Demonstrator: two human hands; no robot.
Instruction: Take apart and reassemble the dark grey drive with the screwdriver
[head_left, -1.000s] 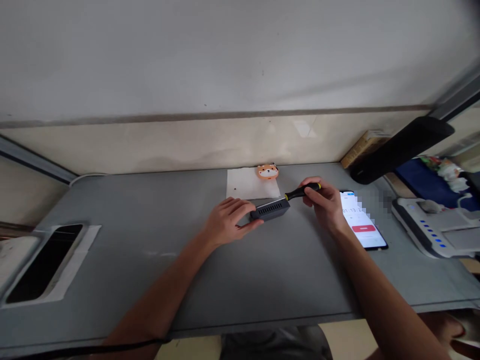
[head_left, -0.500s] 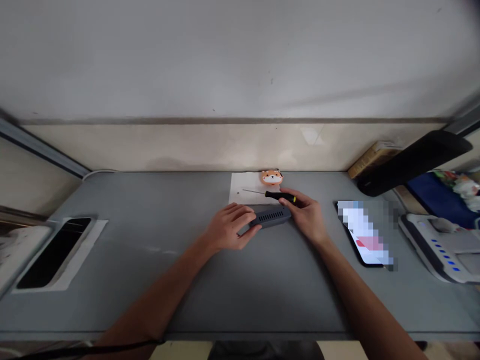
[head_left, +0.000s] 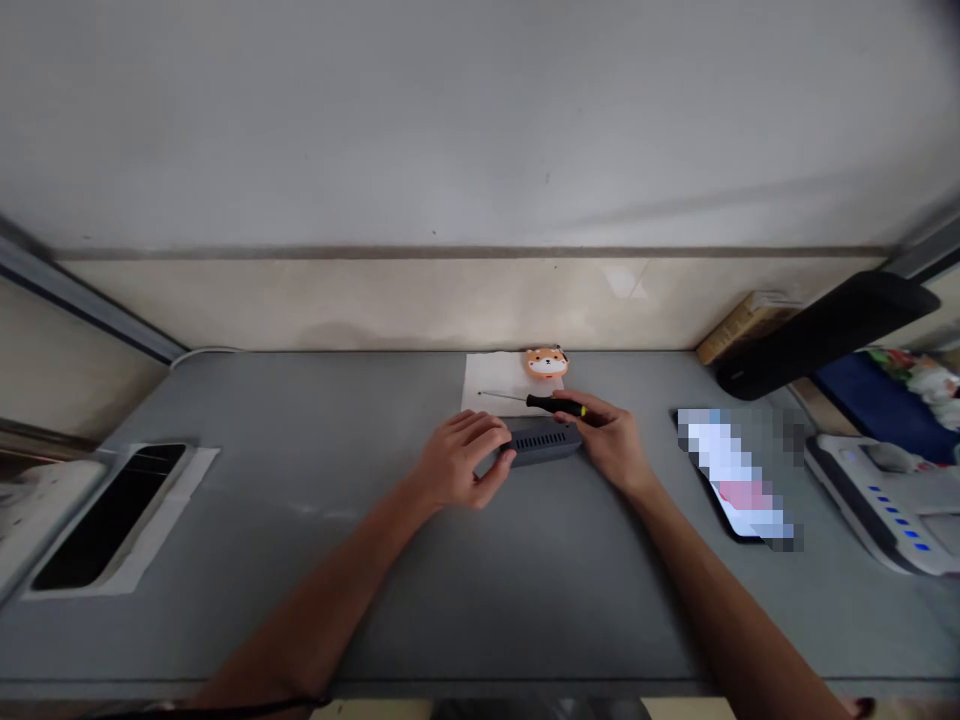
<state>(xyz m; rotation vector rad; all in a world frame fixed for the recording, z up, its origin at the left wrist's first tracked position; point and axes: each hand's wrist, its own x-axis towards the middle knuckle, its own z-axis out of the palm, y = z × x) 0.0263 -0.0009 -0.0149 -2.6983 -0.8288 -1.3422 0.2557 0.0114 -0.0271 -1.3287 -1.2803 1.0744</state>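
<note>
My left hand (head_left: 466, 458) grips the left end of a dark grey box-shaped device (head_left: 546, 441) with a row of vent slots. The device rests on the grey table. In my right hand (head_left: 611, 435) is a screwdriver (head_left: 553, 404) with a black and yellow handle, pinched near the handle's end. Its thin shaft points left over a white sheet of paper (head_left: 480, 372), the tip close to a tiny dark speck, perhaps a screw. The right hand's lower side is by the device's right end; whether they touch I cannot tell. An orange animal-face case (head_left: 547, 363) sits on the paper's right part.
A lit phone (head_left: 731, 480) lies to the right, beside a white power strip (head_left: 885, 500). Behind them are a black cylinder (head_left: 817, 335) and a yellowish box (head_left: 742, 325). At the left, a dark phone-like slab (head_left: 112, 515) lies on white paper. A wall (head_left: 375, 300) stands behind the table.
The screwdriver has shifted slightly left, bringing its tip near the dark speck on the paper. My left hand stays on the device. The whole view has dropped slightly.
</note>
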